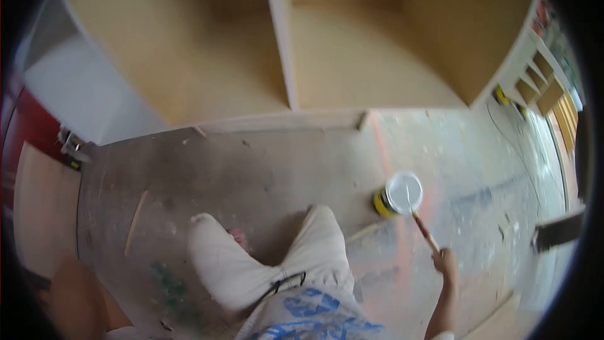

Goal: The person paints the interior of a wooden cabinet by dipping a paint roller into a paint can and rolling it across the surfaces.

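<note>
My right hand [446, 260] grips the end of a brush handle [425, 230] with a red and pale shaft. The brush tip rests in a small yellow tin [380, 203] filled with white paint, which stands on the concrete floor [251, 170]. My left arm [78, 299] shows at the lower left, but the hand itself is out of view. My knees in pale trousers [318, 245] are bent on the floor in front of a wooden cabinet [352, 56].
The open cabinet has bare plywood compartments split by a white divider [280, 31]. A thin wood strip [135, 221] lies on the floor at left. More white shelving [535, 75] stands at far right. A dark object [559, 230] sits by the right edge.
</note>
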{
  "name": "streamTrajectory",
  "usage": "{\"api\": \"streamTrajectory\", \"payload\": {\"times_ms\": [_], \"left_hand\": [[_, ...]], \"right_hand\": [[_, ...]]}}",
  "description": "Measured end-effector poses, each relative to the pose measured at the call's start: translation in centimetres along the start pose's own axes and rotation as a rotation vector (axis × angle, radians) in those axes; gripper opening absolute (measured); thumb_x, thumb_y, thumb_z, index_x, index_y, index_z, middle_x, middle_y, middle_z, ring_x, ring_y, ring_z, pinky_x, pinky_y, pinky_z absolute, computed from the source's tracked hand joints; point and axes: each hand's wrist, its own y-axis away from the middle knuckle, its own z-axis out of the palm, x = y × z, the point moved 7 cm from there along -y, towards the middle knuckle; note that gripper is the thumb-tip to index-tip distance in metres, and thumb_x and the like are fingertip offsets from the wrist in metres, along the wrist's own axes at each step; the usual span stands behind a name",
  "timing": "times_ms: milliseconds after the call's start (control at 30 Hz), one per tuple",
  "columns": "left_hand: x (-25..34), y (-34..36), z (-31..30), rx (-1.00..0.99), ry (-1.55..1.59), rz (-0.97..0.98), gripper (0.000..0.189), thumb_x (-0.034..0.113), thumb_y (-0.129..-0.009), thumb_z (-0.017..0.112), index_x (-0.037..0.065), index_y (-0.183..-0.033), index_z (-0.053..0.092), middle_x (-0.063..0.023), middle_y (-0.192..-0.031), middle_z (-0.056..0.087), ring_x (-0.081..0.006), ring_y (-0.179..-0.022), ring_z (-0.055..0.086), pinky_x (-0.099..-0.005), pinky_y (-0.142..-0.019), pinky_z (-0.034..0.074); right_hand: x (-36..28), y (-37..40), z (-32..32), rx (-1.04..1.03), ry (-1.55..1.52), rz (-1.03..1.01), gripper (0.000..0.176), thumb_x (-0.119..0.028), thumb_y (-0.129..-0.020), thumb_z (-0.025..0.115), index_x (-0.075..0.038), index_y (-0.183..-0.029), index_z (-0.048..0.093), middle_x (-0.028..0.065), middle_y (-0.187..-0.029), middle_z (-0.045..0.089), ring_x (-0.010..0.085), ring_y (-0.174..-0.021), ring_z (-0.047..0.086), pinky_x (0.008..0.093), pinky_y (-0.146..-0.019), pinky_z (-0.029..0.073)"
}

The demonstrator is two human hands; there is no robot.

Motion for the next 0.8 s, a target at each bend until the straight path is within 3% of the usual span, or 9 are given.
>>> {"api": "streamTrajectory", "payload": {"times_ms": [100,167,300,367,500,600,700,733,800], "left_hand": [[0.2,0.2,0.5,0.079,0.108,0.026,0.031,0.014,-0.092,0.055,0.001,-0.12,0.052,-0.0137,-0.117,0.059,-0.0216,-0.106,0.057,-0.0364,-0.095,0.043],[0.5,0.7,0.9,0.116,0.183,0.047,0.032,0.014,-0.092,0.054,0.001,-0.121,0.052,-0.0141,-0.117,0.058,-0.022,-0.106,0.057,-0.0367,-0.095,0.043],[0.1,1.3,2.2,0.212,0.335,0.074,0.033,0.014,-0.092,0.053,0.001,-0.122,0.051,-0.0151,-0.118,0.058,-0.0227,-0.106,0.058,-0.0374,-0.095,0.042],[-0.7,1.9,3.4,0.204,0.424,0.027,0.033,0.014,-0.092,0.053,0.0,-0.122,0.05,-0.0156,-0.118,0.058,-0.023,-0.105,0.058,-0.0377,-0.096,0.042],[-2.3,5.8,7.0,0.205,0.581,-0.146,0.034,0.015,-0.093,0.052,0.0,-0.123,0.049,-0.0165,-0.118,0.058,-0.0237,-0.105,0.058,-0.0384,-0.096,0.042],[-3.6,12.4,12.7,0.018,0.689,-0.541,0.034,0.015,-0.093,0.052,0.0,-0.124,0.048,-0.0172,-0.118,0.058,-0.0243,-0.105,0.058,-0.039,-0.096,0.041],[-3.6,21.6,20.0,-0.337,0.799,-0.994,0.035,0.015,-0.094,0.051,0.0,-0.125,0.047,-0.0179,-0.118,0.058,-0.0248,-0.105,0.058,-0.0395,-0.096,0.041],[-3.0,24.8,21.4,-0.485,0.838,-1.165,0.045,0.008,-0.091,0.054,0.001,-0.133,0.041,-0.0161,-0.112,0.06,-0.0208,-0.101,0.059,-0.0342,-0.09,0.046],[-1.8,31.2,23.2,-0.813,0.794,-1.196,0.054,0.007,-0.089,0.059,0.001,-0.138,0.036,-0.0135,-0.112,0.061,-0.0169,-0.098,0.06,-0.0294,-0.086,0.047]], "right_hand": [[0.0,1.7,-3.4,0.082,-0.069,0.023,0.036,-0.029,-0.072,0.074,0.001,-0.09,0.067,0.0255,-0.085,0.065,0.0414,-0.081,0.064,0.0462,-0.071,0.049],[-0.6,3.1,-4.8,0.028,-0.123,0.027,0.035,-0.025,-0.072,0.075,0.002,-0.094,0.067,0.0251,-0.086,0.066,0.0394,-0.082,0.065,0.044,-0.072,0.05],[0.9,4.7,-4.1,0.056,-0.205,0.103,0.034,-0.023,-0.074,0.073,0.003,-0.095,0.066,0.023,-0.083,0.066,0.0346,-0.081,0.066,0.0424,-0.073,0.049],[1.3,8.4,-1.1,-0.028,-0.235,0.161,0.033,-0.023,-0.075,0.072,0.003,-0.095,0.066,0.0232,-0.086,0.067,0.0338,-0.083,0.066,0.042,-0.075,0.049],[-4.0,8.9,-2.4,0.037,-0.226,0.235,0.031,-0.024,-0.079,0.067,-0.001,-0.099,0.064,0.0246,-0.094,0.065,0.0391,-0.092,0.063,0.0453,-0.08,0.048],[-5.4,8.7,-1.0,0.052,-0.151,0.238,0.028,-0.023,-0.082,0.063,-0.003,-0.101,0.063,0.0235,-0.093,0.065,0.0402,-0.093,0.061,0.0469,-0.079,0.048],[-5.2,10.0,-0.9,0.062,-0.192,0.239,0.026,-0.022,-0.082,0.063,-0.002,-0.099,0.062,0.0244,-0.093,0.064,0.0403,-0.093,0.061,0.0471,-0.079,0.047],[-4.7,11.2,-0.7,0.101,-0.248,0.261,0.027,-0.021,-0.082,0.062,0.0,-0.099,0.061,0.0253,-0.093,0.064,0.0416,-0.092,0.061,0.0472,-0.079,0.047],[-3.5,13.3,1.0,0.15,-0.299,0.285,0.028,-0.021,-0.082,0.062,0.001,-0.1,0.06,0.0262,-0.092,0.063,0.0429,-0.091,0.061,0.0472,-0.078,0.047]]}}
